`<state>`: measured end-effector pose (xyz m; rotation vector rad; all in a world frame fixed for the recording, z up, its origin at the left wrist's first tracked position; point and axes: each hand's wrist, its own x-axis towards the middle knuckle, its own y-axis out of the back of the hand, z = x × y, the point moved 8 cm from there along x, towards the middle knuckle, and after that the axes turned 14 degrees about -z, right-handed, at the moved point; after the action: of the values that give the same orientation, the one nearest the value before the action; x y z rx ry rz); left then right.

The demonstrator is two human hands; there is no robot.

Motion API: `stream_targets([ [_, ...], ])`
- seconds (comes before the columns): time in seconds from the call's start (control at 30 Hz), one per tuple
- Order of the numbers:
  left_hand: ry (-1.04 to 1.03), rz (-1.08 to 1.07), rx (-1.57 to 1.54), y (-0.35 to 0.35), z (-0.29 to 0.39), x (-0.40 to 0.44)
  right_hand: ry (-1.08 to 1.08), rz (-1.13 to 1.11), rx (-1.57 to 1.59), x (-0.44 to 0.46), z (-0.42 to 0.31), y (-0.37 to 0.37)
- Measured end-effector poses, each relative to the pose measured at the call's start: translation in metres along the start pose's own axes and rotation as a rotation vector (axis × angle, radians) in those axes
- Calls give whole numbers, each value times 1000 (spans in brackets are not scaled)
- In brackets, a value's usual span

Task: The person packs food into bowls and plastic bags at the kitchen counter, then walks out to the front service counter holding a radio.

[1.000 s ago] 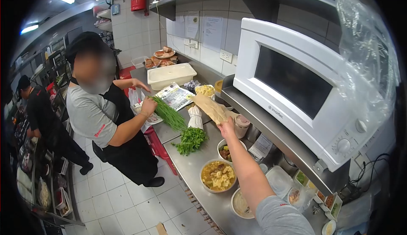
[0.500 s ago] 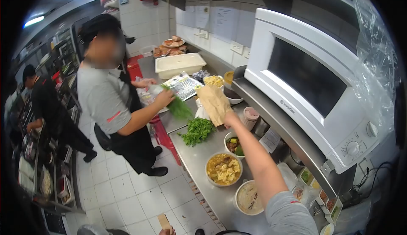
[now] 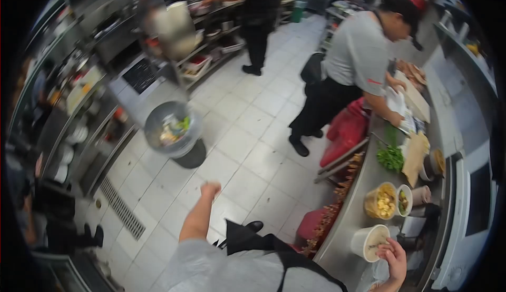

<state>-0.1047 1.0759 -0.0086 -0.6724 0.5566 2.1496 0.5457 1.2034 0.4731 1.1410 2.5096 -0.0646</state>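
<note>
My left hand [image 3: 211,189] is stretched out over the tiled floor, short of the grey waste bin [image 3: 196,123]. Its fingers look curled closed, and I see nothing in them. At the lower right, my right hand [image 3: 392,259] is open with bent fingers apart, beside the rim of a lidded white tub [image 3: 363,243]; whether it touches the lid I cannot tell. Behind that tub stand a tub of yellow chunky food [image 3: 380,201] and a smaller bowl of mixed food [image 3: 404,201]. Further along lie a flat brown paper bag [image 3: 414,157] and leafy green herbs [image 3: 389,158].
A co-worker [image 3: 353,55] in grey shirt and black apron bends over the steel counter [image 3: 345,221]. Another person [image 3: 258,23] in black stands at the back shelves. Red plastic [image 3: 345,134] hangs by the counter edge. A white microwave [image 3: 458,239] is at far right.
My view has swung left, bringing the bin into sight. My right hand has left the paper bag and come back to the lidded tub. The small brown piece in my left hand no longer shows.
</note>
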Motion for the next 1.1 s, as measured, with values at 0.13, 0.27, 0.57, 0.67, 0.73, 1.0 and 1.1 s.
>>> stream_targets([
  [0.13, -349, 107, -593, 124, 167, -1, -54, 259, -153, -35, 3, -21],
  [0.27, -271, 330, -434, 204, 187, 47, -62, 274, -24, -65, 36, -41],
  [0.57, 197, -555, 518, -100, -33, -69, -189, 478, -133, -189, 58, -129],
  [0.67, -144, -734, 815, -221, -53, -123, -196, 515, -114, -230, 69, -155],
  [0.73, -507, -745, 957, -275, 24, -227, -163, 558, -51, -253, 76, -172],
  [1.0, -1375, -1053, 648, -408, 201, -437, -162, 690, 63, -300, 103, -196],
  [1.1, -1262, -1158, 799, -478, 199, -430, -158, 732, 96, -298, 112, -190],
])
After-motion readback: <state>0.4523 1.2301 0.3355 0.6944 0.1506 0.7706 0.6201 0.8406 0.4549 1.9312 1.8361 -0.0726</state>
